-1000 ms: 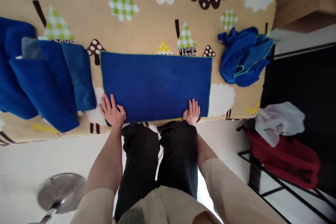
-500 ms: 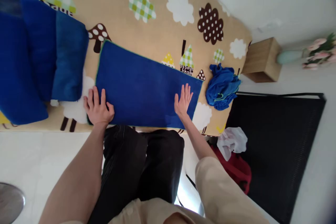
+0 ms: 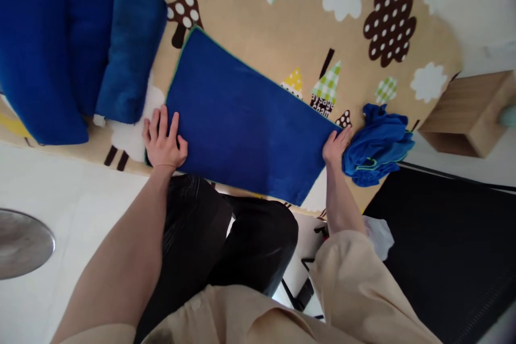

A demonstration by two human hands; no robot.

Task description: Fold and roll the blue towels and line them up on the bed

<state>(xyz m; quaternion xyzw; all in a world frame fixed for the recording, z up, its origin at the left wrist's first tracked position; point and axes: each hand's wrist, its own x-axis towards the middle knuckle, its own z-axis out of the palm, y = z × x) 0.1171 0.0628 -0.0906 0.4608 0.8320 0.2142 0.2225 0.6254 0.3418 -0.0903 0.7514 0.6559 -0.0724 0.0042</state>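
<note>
A blue towel (image 3: 250,123) with green edging lies spread flat on the patterned tablecloth (image 3: 237,21). My left hand (image 3: 165,142) rests palm down on its near left corner, fingers spread and open. At the far right corner lies my right hand (image 3: 337,145), its fingers stretched out over the towel's edge and pointing away from me. It looks open; its underside is hidden. Right beside it is a crumpled blue cloth (image 3: 378,145) with a bit of green edging showing. Folded blue towels (image 3: 129,43) are piled to the left of the flat one.
A wooden box (image 3: 470,113) stands at the right by the wall. Below it is a large black panel (image 3: 447,247), with a white plastic bag (image 3: 379,236) near my right sleeve. A round metal surface (image 3: 24,244) shows at lower left. My knees touch the near edge.
My right hand has slid right and away from me, from the towel's right part to its far right corner. My left hand stays on the near left corner. The view has shifted and turned.
</note>
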